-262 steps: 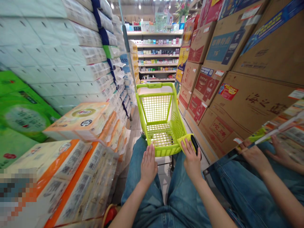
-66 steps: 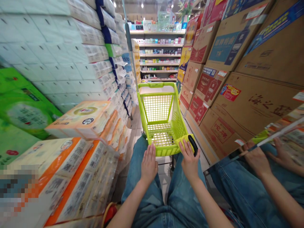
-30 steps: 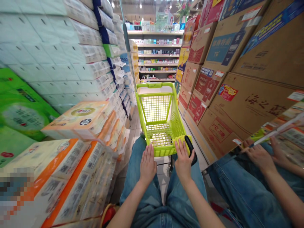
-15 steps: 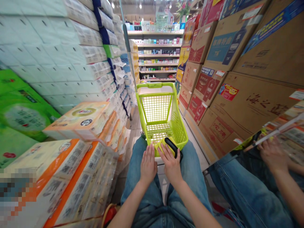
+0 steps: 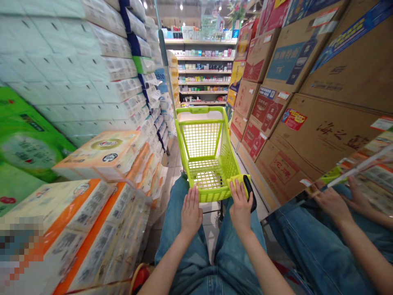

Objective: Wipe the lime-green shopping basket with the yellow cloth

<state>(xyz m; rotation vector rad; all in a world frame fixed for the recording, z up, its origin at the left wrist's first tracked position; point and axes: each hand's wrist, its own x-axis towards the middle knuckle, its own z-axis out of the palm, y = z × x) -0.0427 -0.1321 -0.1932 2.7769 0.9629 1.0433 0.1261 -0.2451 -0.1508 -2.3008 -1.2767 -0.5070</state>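
A small lime-green shopping cart (image 5: 205, 141) stands in the aisle right in front of my knees, its basket holding nothing I can see. My left hand (image 5: 190, 211) lies flat on my left thigh, fingers stretched toward the cart's near rim. My right hand (image 5: 240, 205) presses a yellow-green cloth (image 5: 238, 181) against the cart's near right corner, fingers laid over it, beside the black handle end (image 5: 250, 192).
Stacked tissue packs (image 5: 101, 155) wall the left side, cardboard boxes (image 5: 307, 102) the right. A shiny surface (image 5: 337, 229) at lower right mirrors my arms and jeans. Store shelves (image 5: 204, 69) close the far end of the tiled aisle.
Half a second ago my right hand and the cloth were at the middle of the cart's near rim; they have slid back to the right corner. My left hand stayed put.
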